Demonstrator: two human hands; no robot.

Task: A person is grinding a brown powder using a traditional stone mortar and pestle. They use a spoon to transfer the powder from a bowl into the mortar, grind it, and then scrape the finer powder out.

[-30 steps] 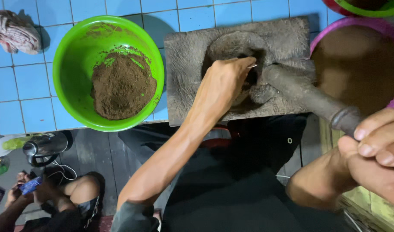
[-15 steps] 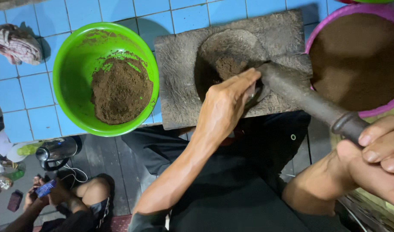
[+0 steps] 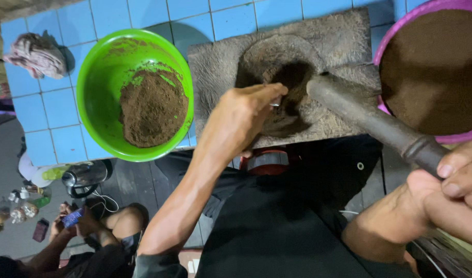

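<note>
Head view, looking straight down onto a blue-tiled bench (image 3: 50,118). One grey stone mortar slab (image 3: 220,56) — rough, pitted, roughly rectangular, with a round hollow holding dark brown ground paste (image 3: 290,85). Left hand (image 3: 243,116) reaches into the hollow, fingers curled together around a small pale object at the fingertips, too hidden to identify. Right hand (image 3: 452,190) is wrapped closed on the handle end of one long, dark cylindrical pestle (image 3: 365,116); its blunt head rests on the slab at the hollow's right edge.

Two bowls: one glossy green plastic bowl (image 3: 99,77) left of the slab, smeared inside, with a mound of crumbly brown powder (image 3: 152,107); one pink-rimmed bowl (image 3: 401,28) at upper right, filled nearly level with finer brown powder. One crumpled pinkish cloth (image 3: 36,55) lies at the bench's far left corner. Below — another person seated on the floor, hands on a phone (image 3: 71,217).
</note>
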